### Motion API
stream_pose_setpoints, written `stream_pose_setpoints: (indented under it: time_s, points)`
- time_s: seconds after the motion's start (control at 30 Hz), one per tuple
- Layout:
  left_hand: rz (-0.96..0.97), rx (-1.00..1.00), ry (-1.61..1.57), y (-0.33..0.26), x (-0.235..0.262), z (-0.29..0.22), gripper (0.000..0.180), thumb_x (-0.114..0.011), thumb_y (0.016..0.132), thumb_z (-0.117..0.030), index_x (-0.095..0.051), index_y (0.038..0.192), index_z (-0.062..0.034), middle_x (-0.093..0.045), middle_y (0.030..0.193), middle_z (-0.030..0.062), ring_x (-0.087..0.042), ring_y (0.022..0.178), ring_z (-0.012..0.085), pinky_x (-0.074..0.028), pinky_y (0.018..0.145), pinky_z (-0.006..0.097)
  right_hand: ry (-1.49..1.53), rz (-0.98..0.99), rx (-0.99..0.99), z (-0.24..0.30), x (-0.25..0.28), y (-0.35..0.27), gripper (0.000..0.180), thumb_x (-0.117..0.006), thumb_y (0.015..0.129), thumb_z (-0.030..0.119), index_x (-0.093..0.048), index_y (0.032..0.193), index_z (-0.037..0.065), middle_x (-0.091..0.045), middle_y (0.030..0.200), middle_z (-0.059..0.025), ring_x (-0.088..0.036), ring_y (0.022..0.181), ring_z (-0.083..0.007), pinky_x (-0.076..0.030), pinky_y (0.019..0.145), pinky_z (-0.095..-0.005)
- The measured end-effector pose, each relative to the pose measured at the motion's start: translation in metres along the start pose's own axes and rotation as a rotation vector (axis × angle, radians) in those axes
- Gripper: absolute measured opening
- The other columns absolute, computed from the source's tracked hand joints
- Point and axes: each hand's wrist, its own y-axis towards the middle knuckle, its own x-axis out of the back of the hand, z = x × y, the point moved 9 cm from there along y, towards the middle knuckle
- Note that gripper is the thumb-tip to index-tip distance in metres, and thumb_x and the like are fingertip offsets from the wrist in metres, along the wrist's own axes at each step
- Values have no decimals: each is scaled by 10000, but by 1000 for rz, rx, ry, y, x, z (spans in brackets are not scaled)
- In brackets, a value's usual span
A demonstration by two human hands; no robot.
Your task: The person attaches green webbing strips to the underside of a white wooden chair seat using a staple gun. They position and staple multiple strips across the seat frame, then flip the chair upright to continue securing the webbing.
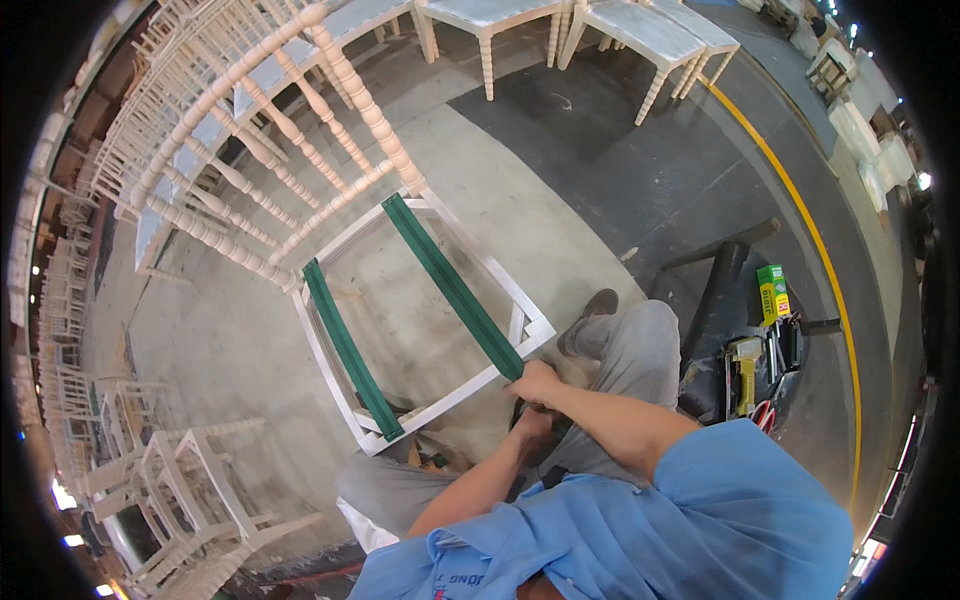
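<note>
A white wooden chair frame (330, 335) with a turned-spindle back stands in front of my knees. Two green webbing straps run across its open seat: one on the left (350, 350), one on the right (450, 285). My right hand (537, 383) grips the near end of the right strap at the seat's front rail. Just below it, my left hand (530, 425) is closed on something dark at the same corner; what it holds is hidden.
Rows of white chair frames (150, 140) stand to the left and along the back (640, 30). A black stool (730, 330) at my right carries a yellow staple gun (745, 365), a green box (772, 292) and red-handled scissors (764, 415). A yellow line (800, 210) crosses the dark floor.
</note>
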Motion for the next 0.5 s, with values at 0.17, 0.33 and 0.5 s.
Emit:
stream_pose_setpoints:
  time_s: [0.17, 0.33, 0.5]
  points:
    - [-200, 9, 344, -14, 46, 5, 361, -665, 909, -272, -646, 1180, -34, -704, 1066, 171, -685, 956, 280, -545, 746, 375, -54, -326, -75, -17, 10, 24, 331, -661, 830, 313, -716, 1050, 73, -693, 1100, -218, -642, 1098, -395, -507, 950, -452]
    - [-424, 57, -21, -65, 152, -87, 286, -575, 956, -310, -678, 1032, -54, -720, 864, 132, -698, 835, 261, -532, 732, 380, -18, -269, -115, -53, 14, 54, 377, -663, 845, 298, -667, 1185, 136, -675, 1185, -178, -631, 1124, -357, -509, 960, -423]
    - [-299, 150, 116, 0, 206, -41, 332, -484, 984, -307, -678, 998, -39, -716, 823, 111, -679, 723, 199, -514, 628, 341, -285, -420, 153, -16, 9, 66, 405, -727, 812, 355, -706, 1140, 119, -710, 1117, -162, -664, 1063, -347, -519, 938, -429]
